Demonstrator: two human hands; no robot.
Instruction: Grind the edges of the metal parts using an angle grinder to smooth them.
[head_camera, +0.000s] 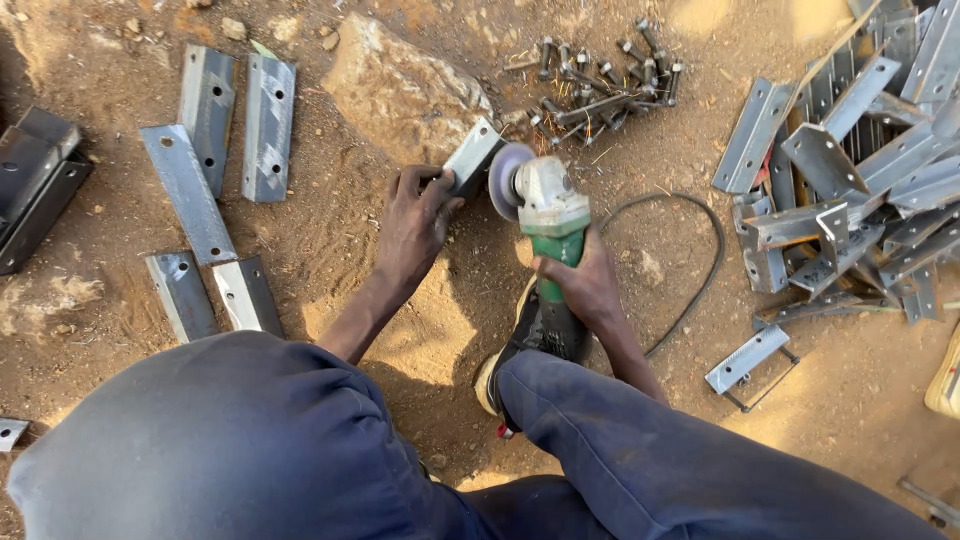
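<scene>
Steel angle bracket (472, 156) lies on bare dirt against a rock (405, 90), long axis running up-right. Left hand (415, 225) clamps its lower end; right hand (585, 285) wraps the green angle grinder (550, 215), whose disc seems to touch the bracket's edge. Open ground lies between the bracket heap (850, 170) and loose plates (215, 170).

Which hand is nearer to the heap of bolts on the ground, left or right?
Left, by a small margin. The left hand grips the angle bracket below-left of the bolts. The right hand holds the grinder farther down, nearer the person.
</scene>
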